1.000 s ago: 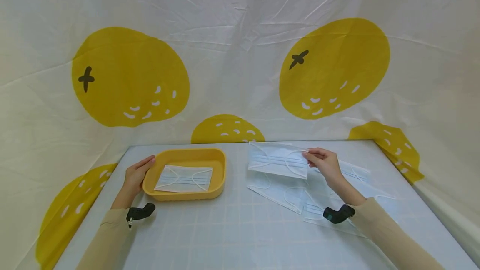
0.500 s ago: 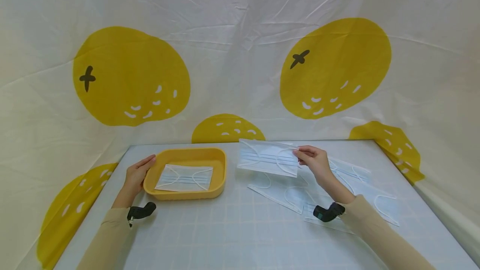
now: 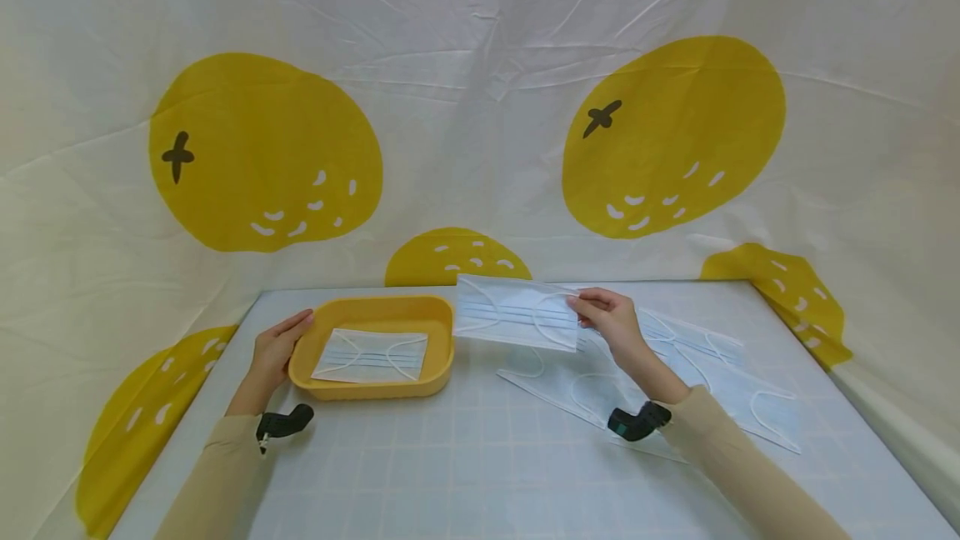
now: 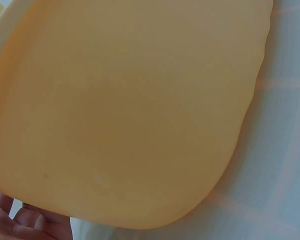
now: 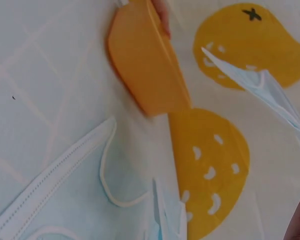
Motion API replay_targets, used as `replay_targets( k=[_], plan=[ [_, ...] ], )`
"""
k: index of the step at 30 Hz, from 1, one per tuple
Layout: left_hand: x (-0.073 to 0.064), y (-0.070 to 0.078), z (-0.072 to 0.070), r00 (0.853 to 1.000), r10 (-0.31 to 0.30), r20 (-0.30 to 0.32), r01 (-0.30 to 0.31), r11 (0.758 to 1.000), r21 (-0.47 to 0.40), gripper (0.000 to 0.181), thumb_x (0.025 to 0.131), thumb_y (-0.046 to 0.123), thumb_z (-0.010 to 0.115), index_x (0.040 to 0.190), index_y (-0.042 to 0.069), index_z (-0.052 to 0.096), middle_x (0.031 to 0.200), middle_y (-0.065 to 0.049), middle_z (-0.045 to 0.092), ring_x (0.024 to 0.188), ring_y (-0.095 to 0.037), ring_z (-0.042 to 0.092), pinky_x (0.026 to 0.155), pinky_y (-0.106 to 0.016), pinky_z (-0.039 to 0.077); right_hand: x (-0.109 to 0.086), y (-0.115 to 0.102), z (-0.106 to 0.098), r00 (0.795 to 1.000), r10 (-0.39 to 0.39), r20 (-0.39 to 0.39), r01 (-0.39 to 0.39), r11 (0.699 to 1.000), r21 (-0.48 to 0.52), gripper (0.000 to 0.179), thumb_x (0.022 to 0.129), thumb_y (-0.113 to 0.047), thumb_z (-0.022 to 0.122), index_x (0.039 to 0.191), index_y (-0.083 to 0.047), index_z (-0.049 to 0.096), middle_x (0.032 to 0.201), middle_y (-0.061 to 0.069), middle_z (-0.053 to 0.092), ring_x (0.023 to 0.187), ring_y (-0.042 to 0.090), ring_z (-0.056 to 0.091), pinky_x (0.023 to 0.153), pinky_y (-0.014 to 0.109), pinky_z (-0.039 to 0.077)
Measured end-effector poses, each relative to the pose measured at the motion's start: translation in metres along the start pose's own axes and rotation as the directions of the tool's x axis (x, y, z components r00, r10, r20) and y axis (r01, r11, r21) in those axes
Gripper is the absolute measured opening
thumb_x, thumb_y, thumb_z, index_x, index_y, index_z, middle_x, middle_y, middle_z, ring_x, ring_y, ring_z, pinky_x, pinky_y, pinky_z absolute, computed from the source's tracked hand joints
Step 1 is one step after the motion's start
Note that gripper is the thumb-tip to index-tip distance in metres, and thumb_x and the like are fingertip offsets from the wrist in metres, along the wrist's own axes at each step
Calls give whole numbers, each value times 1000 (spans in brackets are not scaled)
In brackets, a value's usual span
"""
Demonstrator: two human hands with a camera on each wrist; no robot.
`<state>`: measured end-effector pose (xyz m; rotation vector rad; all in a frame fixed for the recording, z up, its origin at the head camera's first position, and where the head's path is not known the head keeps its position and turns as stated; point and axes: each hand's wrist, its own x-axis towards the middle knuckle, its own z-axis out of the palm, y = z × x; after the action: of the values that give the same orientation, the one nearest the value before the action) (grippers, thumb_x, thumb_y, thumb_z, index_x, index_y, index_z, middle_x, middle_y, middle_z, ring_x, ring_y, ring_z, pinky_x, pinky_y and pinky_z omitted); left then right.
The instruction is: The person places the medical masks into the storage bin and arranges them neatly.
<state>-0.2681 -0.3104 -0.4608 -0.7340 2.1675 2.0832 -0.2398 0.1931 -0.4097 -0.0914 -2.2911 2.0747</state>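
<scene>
In the head view my left hand (image 3: 272, 352) holds the left end of a yellow tray (image 3: 315, 391). A pleated face mask (image 3: 371, 356) with white ear loops lies flat inside the tray. My right hand (image 3: 611, 324) pinches the right edge of another pale blue mask (image 3: 516, 312) between thumb and fingers. That mask hangs above the table, its left edge close to the tray's right rim. In the left wrist view the tray wall (image 4: 130, 120) fills most of the picture, with some fingers (image 4: 32, 225) at its edge.
Several loose masks (image 3: 742, 390) lie spread and overlapping on the right of the table, partly under the right forearm. The pale checked table (image 3: 420, 473) ends against a white curtain (image 3: 480, 148) printed with yellow fruit.
My right hand has moved left with the held mask, from over the loose masks to beside the tray. The left hand and tray have stayed in place.
</scene>
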Motion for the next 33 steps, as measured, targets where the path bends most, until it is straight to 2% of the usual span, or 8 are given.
replay_targets(
  k=[4,9,13,17,22,29,33],
  plan=[
    [0,0,0,1000,-4,3,4,1000,1,68,86,42,68,144,14,44,153,0,39,126,-5,47,91,-10,46,1,0,8,1000,13,17,-14,1000,26,24,90,-19,69,103,1,66,71,-12,66,63,7,56,65,16,54],
    [1,1,1,1000,-16,0,16,1000,-2,67,88,41,67,144,14,44,154,-2,36,133,-9,43,104,-19,40,3,3,20,999,26,23,-27,999,43,23,89,-19,70,102,-1,66,71,-12,66,63,8,55,65,17,54],
    [2,0,2,1000,-18,-2,18,1000,4,67,88,42,66,145,14,43,155,-3,35,136,-11,40,109,-24,36,4,6,30,999,38,27,-40,998,53,24,88,-18,71,102,1,66,70,-11,65,61,8,55,64,17,53],
    [1,0,2,1000,-14,-10,14,1000,8,67,88,42,66,145,14,44,154,-3,35,135,-10,41,109,-24,36,4,8,40,998,46,31,-48,997,67,25,88,-15,71,104,4,65,69,-10,65,61,8,55,62,17,53],
    [0,0,1,1000,-8,0,8,1000,11,67,88,42,66,144,14,43,155,-3,35,137,-11,40,108,-23,36,4,8,52,997,48,56,-54,993,105,19,87,-12,71,99,1,66,68,-10,65,59,6,55,60,16,52],
    [1,-1,0,1000,-1,-12,1,1000,1,65,87,42,68,143,15,46,153,-1,39,127,-5,47,98,-14,43,3,7,70,995,54,85,-65,989,134,16,87,-11,70,97,0,66,68,-10,65,61,7,55,59,16,51],
    [1,0,1,1000,-2,-4,2,1000,1,65,89,41,66,144,14,45,154,-2,37,131,-8,44,101,-16,41,2,7,81,994,58,90,-71,988,140,15,88,-10,69,97,1,66,68,-10,65,61,7,55,59,16,51]
  ],
)
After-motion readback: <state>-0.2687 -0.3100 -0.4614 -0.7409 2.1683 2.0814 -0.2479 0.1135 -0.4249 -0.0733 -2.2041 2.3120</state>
